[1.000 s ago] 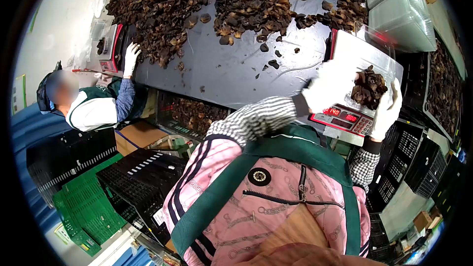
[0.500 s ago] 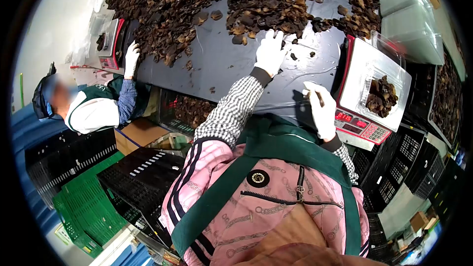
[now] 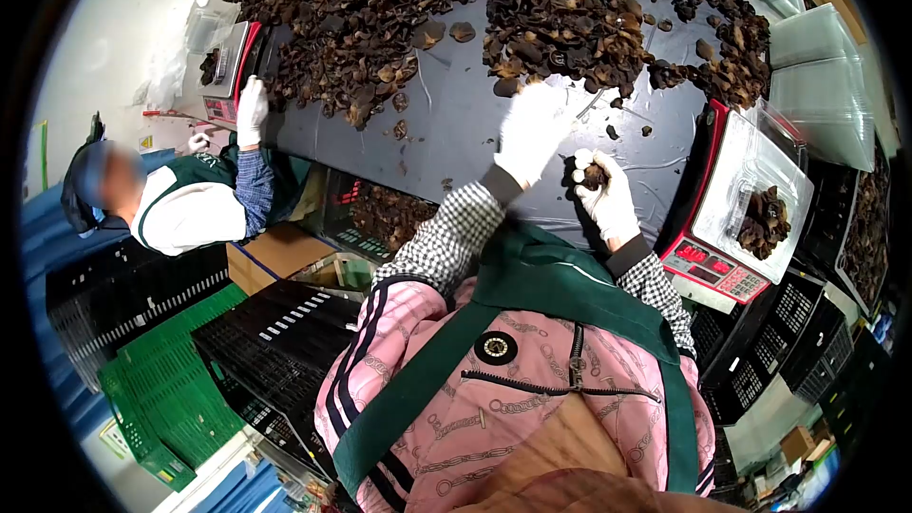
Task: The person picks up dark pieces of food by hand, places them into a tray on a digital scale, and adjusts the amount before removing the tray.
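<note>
The right hand point(image 3: 605, 198), gloved in white, holds a small dark curled piece point(image 3: 595, 177) in its bent fingers, above the surface point(image 3: 451, 133) near its front edge. The left hand point(image 3: 534, 133), also gloved, is just beside it, close to the lower side of the large heap point(image 3: 560, 33) of dark pieces; it is blurred, so whether it is wide or closed on anything cannot be told. Loose bits lie scattered between the heap and the right hand. At the right end of the surface, a clump point(image 3: 764, 223) of pieces rests in a clear tray point(image 3: 744, 199) on a red-edged scale point(image 3: 711, 252). Stacked clear containers point(image 3: 822, 90) stand behind it. At the left end, a co-worker's gloved hand point(image 3: 252, 112) is beside another scale point(image 3: 228, 66).
</note>
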A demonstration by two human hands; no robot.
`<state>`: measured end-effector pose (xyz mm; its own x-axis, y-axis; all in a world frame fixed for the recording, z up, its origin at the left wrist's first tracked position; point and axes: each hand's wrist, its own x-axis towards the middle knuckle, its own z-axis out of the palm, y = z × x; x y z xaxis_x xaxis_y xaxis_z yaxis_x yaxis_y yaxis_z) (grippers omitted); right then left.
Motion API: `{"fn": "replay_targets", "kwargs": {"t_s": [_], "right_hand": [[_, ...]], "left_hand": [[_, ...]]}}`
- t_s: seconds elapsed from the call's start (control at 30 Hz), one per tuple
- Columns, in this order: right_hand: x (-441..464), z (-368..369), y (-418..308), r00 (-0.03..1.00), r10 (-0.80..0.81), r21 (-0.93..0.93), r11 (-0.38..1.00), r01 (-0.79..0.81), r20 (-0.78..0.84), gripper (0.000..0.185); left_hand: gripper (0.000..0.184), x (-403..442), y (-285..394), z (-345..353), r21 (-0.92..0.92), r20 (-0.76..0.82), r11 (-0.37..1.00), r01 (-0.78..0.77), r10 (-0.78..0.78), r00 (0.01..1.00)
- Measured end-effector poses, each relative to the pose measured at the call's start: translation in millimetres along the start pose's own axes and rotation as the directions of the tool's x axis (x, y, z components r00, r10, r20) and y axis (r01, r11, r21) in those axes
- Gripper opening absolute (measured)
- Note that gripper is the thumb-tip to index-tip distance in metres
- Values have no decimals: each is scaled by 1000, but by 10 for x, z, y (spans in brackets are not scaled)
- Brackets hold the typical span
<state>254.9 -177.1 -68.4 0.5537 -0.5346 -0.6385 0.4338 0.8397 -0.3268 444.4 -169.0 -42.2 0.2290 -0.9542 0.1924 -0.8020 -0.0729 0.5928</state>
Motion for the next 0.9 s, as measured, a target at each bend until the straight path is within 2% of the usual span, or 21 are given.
{"fn": "replay_targets", "kwargs": {"t_s": [0.03, 0.1, 0.13, 0.23, 0.27, 0.37, 0.43, 0.47, 0.5, 0.57, 0.6, 0.63, 0.7, 0.73, 0.77, 0.8, 0.83, 0.9], "right_hand": [[33, 5, 41, 999, -6, -15, 1000, 7, 39, 24], [72, 43, 102, 997, -4, -10, 1000, 5, 81, 28], [77, 87, 120, 996, 10, -7, 1000, -10, 83, 30], [77, 297, 123, 996, 39, -11, 999, -39, 78, 39], [63, 406, 123, 997, 44, -22, 999, -42, 65, 42], [153, 469, 177, 995, 58, -70, 996, -53, 76, 52], [195, 590, 197, 997, 61, -64, 996, -58, 56, 55], [268, 546, 215, 992, 79, -32, 997, -76, 97, 55], [286, 591, 222, 997, 65, 36, 997, -66, 32, 55], [324, 708, 236, 994, 47, 169, 985, -30, -99, 54], [460, 514, 297, 1000, 20, 281, 960, -19, 2, 51], [546, 434, 319, 995, -8, 388, 921, -33, 103, 48], [485, 311, 262, 995, 19, 137, 990, -33, 96, 42], [476, 321, 243, 992, 9, 146, 989, -27, 125, 41], [425, 348, 220, 998, 18, 156, 987, -28, 65, 42], [433, 291, 228, 999, -2, 139, 990, -4, 41, 43], [425, 264, 224, 1000, -23, 121, 992, 20, 18, 44], [362, 247, 183, 1000, -17, 116, 993, 16, 6, 44]], "left_hand": [[63, 126, -111, -90, 145, -111, 988, 57, -41, 993], [64, 311, -290, -174, 274, -132, 936, 219, -189, 973], [55, 356, -400, -163, 332, -95, 912, 243, -224, 970], [44, 294, -855, -22, 77, -93, 988, 136, -128, 987], [32, 253, -931, 4, 76, -138, 992, 97, -86, 987], [24, 155, -995, -10, -137, -220, 989, 63, -92, 971], [17, 112, -760, -123, -261, -224, 964, 54, -115, 968], [17, 54, -598, -197, -322, -154, 946, 38, -92, 984], [17, -6, -424, -287, -383, -85, 924, 26, -64, 994], [23, -70, -165, -460, -404, 179, 915, -10, 90, 980], [28, -91, -45, -499, -522, 257, 848, 93, 53, 965], [29, -25, -45, -513, -447, 226, 891, 73, 34, 973], [32, 244, -159, -455, -287, 161, 957, 40, 7, 987], [36, 417, -383, -304, -187, -42, 973, -132, 127, 991], [40, 623, -457, -309, 1, -13, 994, -105, 105, 994], [46, 754, -516, -278, -28, -22, 998, -57, 56, 998], [52, 818, -625, -150, 120, -86, 984, -134, 144, 986], [59, 845, -687, 8, 181, 72, 969, -167, 156, 985]]}}
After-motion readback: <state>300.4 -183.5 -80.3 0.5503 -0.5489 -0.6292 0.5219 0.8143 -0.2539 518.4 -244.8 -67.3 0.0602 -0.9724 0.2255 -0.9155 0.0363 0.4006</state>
